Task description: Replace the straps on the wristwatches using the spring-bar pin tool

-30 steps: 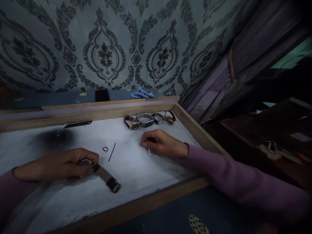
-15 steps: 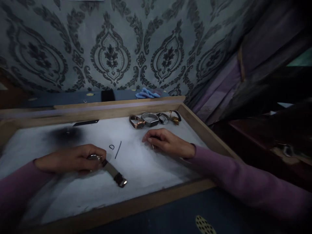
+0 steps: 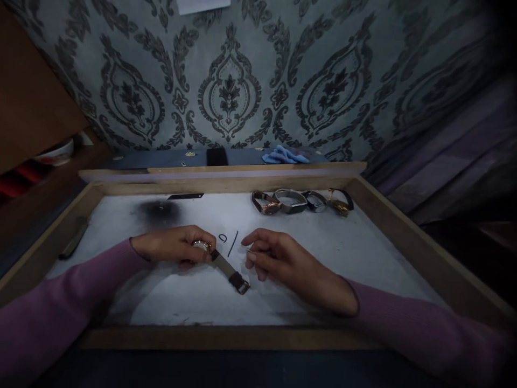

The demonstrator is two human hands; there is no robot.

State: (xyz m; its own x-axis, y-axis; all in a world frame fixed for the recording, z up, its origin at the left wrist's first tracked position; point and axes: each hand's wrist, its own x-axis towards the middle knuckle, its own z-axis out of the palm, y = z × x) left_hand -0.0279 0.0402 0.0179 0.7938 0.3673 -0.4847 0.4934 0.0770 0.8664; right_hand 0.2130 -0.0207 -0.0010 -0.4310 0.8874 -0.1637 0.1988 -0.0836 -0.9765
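Five watches [image 3: 227, 269], two hands [image 3: 291, 265], one tray [image 3: 226, 339]

Wristwatch [image 3: 223, 264], one: round, pale-faced, bright-rimmed case, held and partly covered; taupe strap extended toward four o'clock, buckle end free. Sliver [image 3: 250, 251], one: slim, pale, at the case's three o'clock; I cannot identify it.

The left hand [image 3: 177, 245] covered part of the watch [image 3: 201, 246]; the thin sliver [image 3: 250, 251] at the right hand's [image 3: 283, 258] fingertips was too small to identify. Both near corners of the tray [image 3: 226, 338] were out of sight. Toward its far left corner, the dark smudge [image 3: 158, 213] had blurred borders. The picture's top cut off the white sheet [image 3: 204, 5].
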